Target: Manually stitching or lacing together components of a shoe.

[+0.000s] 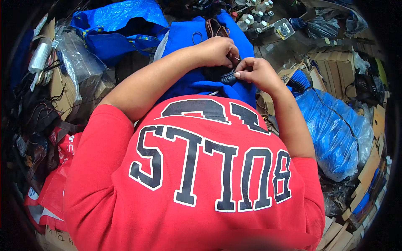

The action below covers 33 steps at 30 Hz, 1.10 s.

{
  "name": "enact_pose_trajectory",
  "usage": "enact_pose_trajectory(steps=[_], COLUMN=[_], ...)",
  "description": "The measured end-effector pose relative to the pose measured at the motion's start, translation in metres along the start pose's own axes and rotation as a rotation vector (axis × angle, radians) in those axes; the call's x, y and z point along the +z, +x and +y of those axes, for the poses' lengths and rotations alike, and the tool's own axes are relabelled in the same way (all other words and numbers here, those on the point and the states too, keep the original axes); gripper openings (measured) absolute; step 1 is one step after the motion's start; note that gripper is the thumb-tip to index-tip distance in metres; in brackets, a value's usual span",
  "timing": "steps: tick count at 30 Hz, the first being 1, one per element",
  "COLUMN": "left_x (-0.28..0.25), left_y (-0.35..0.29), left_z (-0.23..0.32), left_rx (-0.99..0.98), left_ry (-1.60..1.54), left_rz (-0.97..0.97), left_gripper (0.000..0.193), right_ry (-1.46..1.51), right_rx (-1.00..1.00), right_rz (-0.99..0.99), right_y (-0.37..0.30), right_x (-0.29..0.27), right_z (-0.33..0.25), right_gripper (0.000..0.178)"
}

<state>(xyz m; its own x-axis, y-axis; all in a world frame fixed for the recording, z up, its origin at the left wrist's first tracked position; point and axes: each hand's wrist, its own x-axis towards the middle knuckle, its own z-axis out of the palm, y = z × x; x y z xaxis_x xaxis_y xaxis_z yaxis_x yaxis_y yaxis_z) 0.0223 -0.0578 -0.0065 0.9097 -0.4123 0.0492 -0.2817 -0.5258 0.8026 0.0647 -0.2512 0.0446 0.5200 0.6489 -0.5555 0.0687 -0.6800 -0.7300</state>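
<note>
In my lap, over blue cloth (176, 54), both hands work close together. My right hand (258, 74) pinches the edge of a small black piece with a gathered, shiny surface (228, 78); its kind is not clear. Just left of it, my left hand (220, 51) is closed, fingertips pressed together and pointing down at the dark piece. A thin pale sliver shows between the two hands, too small to name. Beyond my left hand lies a brown strappy shoe-like item (215, 28) on the blue cloth. A thin dark loop (197, 38) rests beside it.
A blue woven bag (121, 25) lies at the far left, near clear plastic wrapping (81, 58). Several small bottles (259, 19) and a clear container (284, 29) stand at the far right. A plastic-wrapped blue bundle (331, 129) and cardboard (335, 69) crowd my right side.
</note>
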Motion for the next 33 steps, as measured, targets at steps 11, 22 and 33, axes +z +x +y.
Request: enact_pose_trajectory(steps=[11, 22, 33], left_x=[-0.033, -0.032, -0.007], left_y=[-0.079, -0.063, -0.033], left_z=[0.050, 0.029, 0.038], left_rx=[-0.373, -0.199, -0.235], left_ry=[0.061, -0.194, -1.548], left_rz=[-0.107, 0.339, 0.383], left_gripper=[0.035, 0.028, 0.038], right_ry=[-0.261, -0.339, 1.721], right_rx=[-0.375, -0.636, -0.103], right_rz=[0.200, 0.568, 0.510], right_y=[-0.023, -0.008, -0.003], right_x=[0.012, 0.019, 0.016], right_z=[0.036, 0.046, 0.004], right_gripper=[0.019, 0.015, 0.038])
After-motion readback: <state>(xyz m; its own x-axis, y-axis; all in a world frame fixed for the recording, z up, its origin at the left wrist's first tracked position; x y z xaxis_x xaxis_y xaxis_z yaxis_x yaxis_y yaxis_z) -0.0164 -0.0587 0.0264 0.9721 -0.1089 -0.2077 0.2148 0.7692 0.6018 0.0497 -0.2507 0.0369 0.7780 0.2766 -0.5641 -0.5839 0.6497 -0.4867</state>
